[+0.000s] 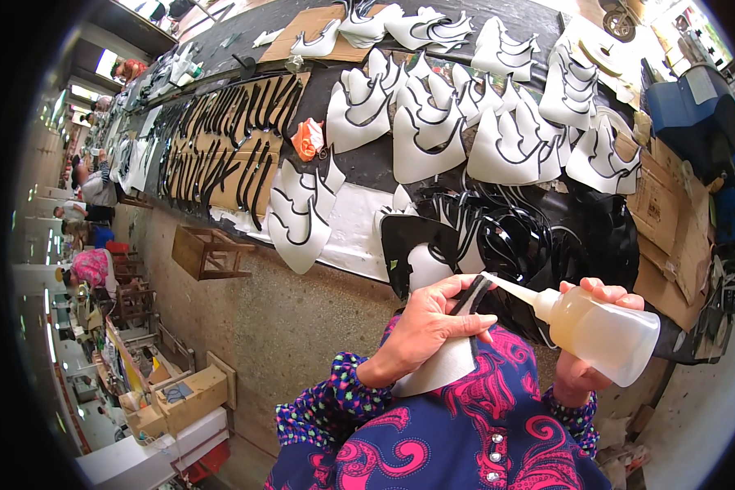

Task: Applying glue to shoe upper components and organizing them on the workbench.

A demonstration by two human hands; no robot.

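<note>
1. The squeeze bottle (604, 335) is translucent, with pale yellowish contents; it is held tipped over on its side in front of the person, its thin nozzle (513, 289) pointing left.
2. The right hand (578, 374) is wrapped around the squeeze bottle, fingers curled on its body.
3. The left hand (420, 327), to the left of the squeeze bottle, pinches a white piece (441, 369) between thumb and fingers; a black strip (475, 298) runs along this piece, its upper end at the nozzle's tip; whether they touch, I cannot tell.
4. Just beyond the squeeze bottle lies a heap of glossy black pieces (518, 237); farther beyond it are stacks of black-edged white pieces (429, 151).
5. Well left of and beyond the squeeze bottle, black strips lie in rows on cardboard (230, 181); an orange crumpled wad (308, 139) sits beside them.
</note>
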